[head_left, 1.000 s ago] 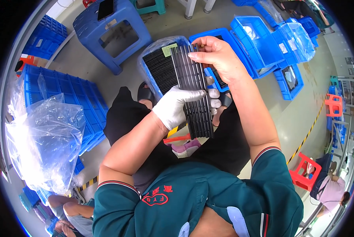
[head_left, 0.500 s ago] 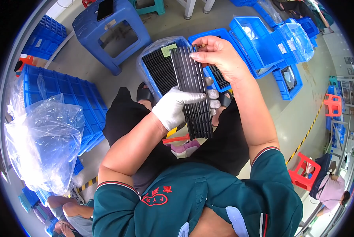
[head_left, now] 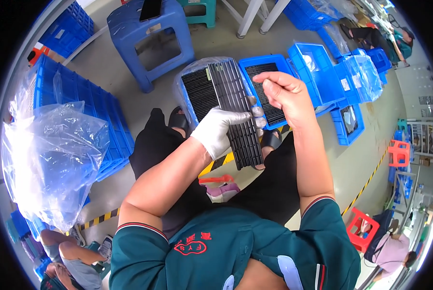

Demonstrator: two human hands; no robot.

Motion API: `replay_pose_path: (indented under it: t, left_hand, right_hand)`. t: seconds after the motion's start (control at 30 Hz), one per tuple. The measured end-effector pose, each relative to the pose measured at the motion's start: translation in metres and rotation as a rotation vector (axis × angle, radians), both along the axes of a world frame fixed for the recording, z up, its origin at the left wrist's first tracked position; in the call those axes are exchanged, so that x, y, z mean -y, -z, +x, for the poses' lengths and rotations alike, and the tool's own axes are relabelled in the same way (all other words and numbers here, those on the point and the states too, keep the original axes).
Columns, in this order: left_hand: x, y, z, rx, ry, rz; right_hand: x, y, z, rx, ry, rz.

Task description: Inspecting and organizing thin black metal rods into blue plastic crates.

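Observation:
In front of me, my left hand (head_left: 217, 126), in a white glove, grips a flat row of long black ribbed strips (head_left: 239, 123), thumb across the top and fingertips wrapped round the right edge. The strips stand tilted, their far end overlapping a bag-lined blue bin. Just right of that far end is my bare right hand (head_left: 288, 96), apart from the strips. Its index finger stretches out to the left, the thumb is a little apart from it and the other fingers curl. I see nothing in it.
The bag-lined blue bin (head_left: 178, 79) and a blue tray (head_left: 247, 62) beside it hold black strips. More blue crates (head_left: 318, 72) stand at right. A blue stool (head_left: 146, 30) carries a dark flat object. Stacked crates (head_left: 88, 104) and a clear plastic bag (head_left: 52, 164) are at left.
My right hand has come off the far end of the strips and moved right and slightly down. My left hand keeps its grip. The whole view has shifted slightly.

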State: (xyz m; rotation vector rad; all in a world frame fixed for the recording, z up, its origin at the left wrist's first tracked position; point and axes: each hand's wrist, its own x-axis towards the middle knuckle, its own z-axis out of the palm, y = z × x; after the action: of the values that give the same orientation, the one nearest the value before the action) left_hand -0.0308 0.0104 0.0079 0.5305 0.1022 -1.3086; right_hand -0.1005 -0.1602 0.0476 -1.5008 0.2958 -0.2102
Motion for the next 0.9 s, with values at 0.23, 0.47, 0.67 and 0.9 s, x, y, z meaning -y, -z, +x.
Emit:
replay_pose_path:
  t: [0.23, 0.47, 0.67, 0.9]
  left_hand:
    - [-0.001, 0.011, 0.004, 0.027, -0.023, 0.089]
    - [-0.003, 0.009, 0.004, 0.077, -0.038, 0.091]
    - [-0.003, 0.012, 0.003, 0.108, -0.067, 0.156]
    - [0.001, 0.014, 0.001, 0.063, -0.113, 0.159]
  right_hand:
    - [-0.013, 0.014, 0.008, 0.062, -0.011, -0.303]
    - [-0.020, 0.017, 0.013, 0.139, 0.061, -0.542]
    - [-0.030, 0.010, 0.011, 0.315, -0.010, -1.021]
    - [-0.039, 0.009, 0.012, 0.348, 0.057, -1.467]
